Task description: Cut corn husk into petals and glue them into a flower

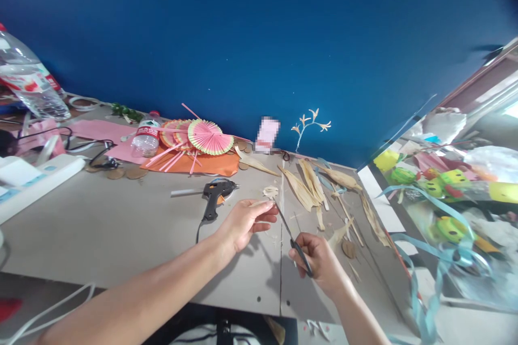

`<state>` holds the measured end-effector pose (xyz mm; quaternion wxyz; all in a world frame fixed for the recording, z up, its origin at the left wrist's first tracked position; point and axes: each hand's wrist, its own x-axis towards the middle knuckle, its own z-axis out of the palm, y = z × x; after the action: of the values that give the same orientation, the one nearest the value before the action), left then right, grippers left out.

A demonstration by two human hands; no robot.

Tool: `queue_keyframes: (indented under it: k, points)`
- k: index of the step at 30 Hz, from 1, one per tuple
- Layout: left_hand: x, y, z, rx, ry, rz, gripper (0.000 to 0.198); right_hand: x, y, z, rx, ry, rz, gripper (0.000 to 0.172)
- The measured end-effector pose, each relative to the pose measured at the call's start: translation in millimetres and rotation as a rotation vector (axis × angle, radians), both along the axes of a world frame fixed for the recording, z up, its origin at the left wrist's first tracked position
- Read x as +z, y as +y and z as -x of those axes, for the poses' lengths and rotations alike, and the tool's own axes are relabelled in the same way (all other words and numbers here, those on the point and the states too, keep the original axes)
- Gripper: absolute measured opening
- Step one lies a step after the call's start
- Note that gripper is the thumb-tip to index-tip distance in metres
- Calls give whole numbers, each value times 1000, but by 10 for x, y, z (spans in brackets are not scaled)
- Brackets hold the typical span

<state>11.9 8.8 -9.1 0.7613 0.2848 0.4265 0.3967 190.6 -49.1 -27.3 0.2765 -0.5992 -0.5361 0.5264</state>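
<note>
The scissors [298, 252] are lying to the right of the glue gun [216, 190] and nearer the person, slanting with blade tips away from the body. The right hand [318, 260] is grasping them, its fingers curling around the black handle. The left hand [249, 222] is hovering over the table [121, 232], between the glue gun and the scissors, with its fingertips sitting just beside the blade tips. Thumb and forefinger are lying near each other and a pale sliver is showing there; observer cannot tell whether it is being pinched. A pale curl [270, 192] is resting to the right of the glue gun, just beyond the left fingertips. Farther right of the glue gun, dried husks [297, 186] are lying scattered, and a round brown disc [348, 248] is resting near the right hand. Beyond the glue gun, an orange sheet [218, 164] is lying beneath pleated paper fans [210, 137], and a small bottle [145, 137] is standing farther left. Behind and to the right of the glue gun, a pale flower sprig [301, 132] is standing before the blue panel [202, 38]. Far left of the glue gun, a white power strip [44, 180] is lying; far right, a pale blue ribbon [431, 285] is looping.
</note>
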Motion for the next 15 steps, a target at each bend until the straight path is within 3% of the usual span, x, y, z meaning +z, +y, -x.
queue_keyframes:
  k: [15]
  points:
    - [-15,-16,-26,27,2,-8,22,35,-9,55,-5,-36,1,33]
